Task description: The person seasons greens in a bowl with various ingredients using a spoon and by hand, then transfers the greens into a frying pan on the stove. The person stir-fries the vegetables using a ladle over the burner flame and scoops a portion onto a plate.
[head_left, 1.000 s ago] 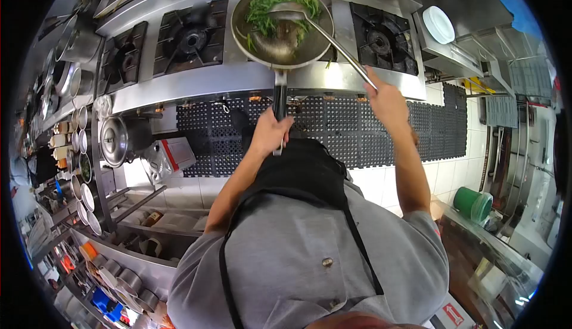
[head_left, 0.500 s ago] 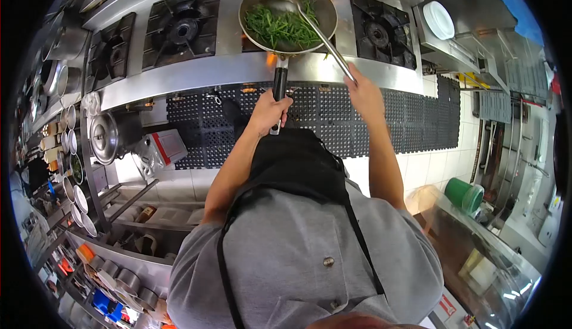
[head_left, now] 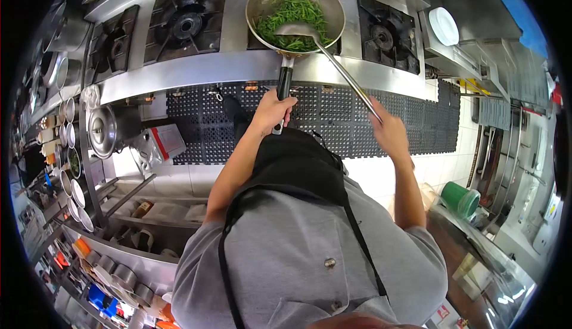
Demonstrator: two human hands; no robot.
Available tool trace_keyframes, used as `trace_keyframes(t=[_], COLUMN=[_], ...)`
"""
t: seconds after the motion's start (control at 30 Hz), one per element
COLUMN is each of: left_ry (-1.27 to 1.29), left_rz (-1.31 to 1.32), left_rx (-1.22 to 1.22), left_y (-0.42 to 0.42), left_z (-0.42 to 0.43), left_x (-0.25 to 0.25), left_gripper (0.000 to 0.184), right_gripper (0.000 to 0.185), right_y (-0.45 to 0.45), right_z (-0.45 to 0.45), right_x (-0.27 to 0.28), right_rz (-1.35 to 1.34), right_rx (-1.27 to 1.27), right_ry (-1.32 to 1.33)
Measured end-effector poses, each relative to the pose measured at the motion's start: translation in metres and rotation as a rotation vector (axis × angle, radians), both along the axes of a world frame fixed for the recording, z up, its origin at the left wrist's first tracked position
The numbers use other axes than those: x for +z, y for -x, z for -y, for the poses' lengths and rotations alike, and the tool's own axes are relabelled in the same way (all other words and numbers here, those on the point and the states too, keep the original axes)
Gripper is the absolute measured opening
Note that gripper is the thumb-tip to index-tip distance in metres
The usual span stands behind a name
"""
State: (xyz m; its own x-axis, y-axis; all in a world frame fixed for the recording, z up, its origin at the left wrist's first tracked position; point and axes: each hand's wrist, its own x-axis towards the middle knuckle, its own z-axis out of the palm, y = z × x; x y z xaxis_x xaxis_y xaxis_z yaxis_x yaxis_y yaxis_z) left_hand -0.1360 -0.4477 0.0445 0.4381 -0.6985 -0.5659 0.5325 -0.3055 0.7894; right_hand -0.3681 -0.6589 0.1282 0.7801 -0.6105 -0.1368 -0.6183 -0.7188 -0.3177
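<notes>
My left hand (head_left: pixel 273 111) is closed around the black handle of a frying pan (head_left: pixel 260 8), which sits over a burner of the stove. Chopped green vegetables (head_left: pixel 298 12) lie heaped in the pan. My right hand (head_left: pixel 388 127) grips the end of a long metal ladle (head_left: pixel 342 70). The ladle's bowl rests at the near side of the greens, inside the pan, with its rounded back showing. No flame shows around the pan.
Black burner grates (head_left: pixel 186 24) flank the pan on the left, and another grate (head_left: pixel 384 34) is on the right. White plates (head_left: pixel 444 26) are stacked at the right. A lidded pot (head_left: pixel 102 131) stands at left. Black rubber mat (head_left: pixel 351 111) covers the floor before the stove.
My right hand has drawn back toward me and to the right, bringing the ladle's bowl from the pan's far side to its near side. Flames behind and below the pan are gone from view.
</notes>
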Motion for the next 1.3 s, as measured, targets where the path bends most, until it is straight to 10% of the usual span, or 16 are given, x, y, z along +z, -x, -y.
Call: trace_keyframes(t=[0.5,0.67,0.87,1.03,1.3], left_ry=[0.109,0.2,-0.252,0.213,0.341], left_rz=[-0.183,-0.532,-0.863,-0.89,-0.644], left_rx=[0.111,0.143,0.812,0.91,1.201], left_y=[-0.009,-0.041,-0.077,-0.066,-0.031], left_z=[-0.008,-0.064,-0.044,-0.024,-0.056], left_x=[-0.017,-0.147,-0.297,-0.343,-0.283], left_gripper=[0.024,0.04,0.057,0.035,0.022], right_gripper=[0.044,0.041,0.045,0.046,0.046], right_y=[-0.017,-0.081,-0.041,-0.039,-0.005], right_z=[0.025,0.003,-0.006,-0.013,-0.005], right_x=[-0.015,-0.041,-0.011,0.021,-0.009], right_rz=[0.148,0.038,0.208,0.093,0.387], right_rx=[0.063,-0.201,-0.07,-0.405,-0.411], right_ry=[-0.065,-0.09,-0.16,-0.194,-0.227])
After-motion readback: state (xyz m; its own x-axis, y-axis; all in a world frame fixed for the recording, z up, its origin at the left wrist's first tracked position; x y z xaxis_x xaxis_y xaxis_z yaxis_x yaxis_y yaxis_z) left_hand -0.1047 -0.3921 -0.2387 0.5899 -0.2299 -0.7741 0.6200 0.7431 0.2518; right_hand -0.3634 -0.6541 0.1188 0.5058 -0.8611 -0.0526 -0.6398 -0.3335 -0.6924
